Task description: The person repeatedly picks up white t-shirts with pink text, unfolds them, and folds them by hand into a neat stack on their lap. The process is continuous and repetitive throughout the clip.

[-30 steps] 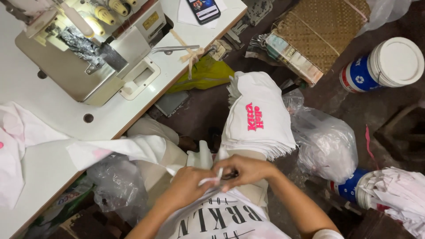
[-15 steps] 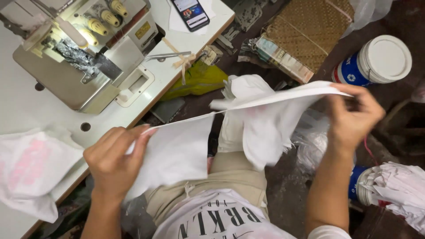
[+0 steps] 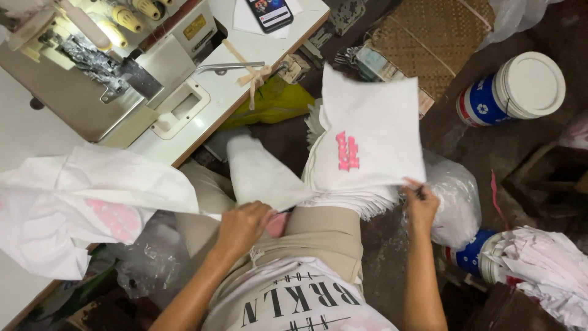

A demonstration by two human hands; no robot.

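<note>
Hands both busy with white fabric pieces on my lap. My right hand [image 3: 421, 205] pinches the near corner of the top white piece with a pink print [image 3: 373, 144], fingers closed on its edge, lifting it so it tilts up and away from my grip. Directly under that piece, touching it, sits the stack of white pieces [image 3: 352, 199] resting on my right thigh. My left hand [image 3: 242, 227] is closed on the near edge of another white piece [image 3: 263, 175], which runs up and away from the knuckles, just beside the stack. Further out to the left of that hand, a heap of white cloth with faint pink print [image 3: 92, 202] hangs over the table edge [image 3: 239, 116]. Beyond it, on the table, the sewing machine [image 3: 98, 67], well apart from both hands. Right of my right hand, touching the stack side, a clear plastic bag [image 3: 456, 202]. Past that, a white-lidded bucket [image 3: 517, 89], well apart.
</note>
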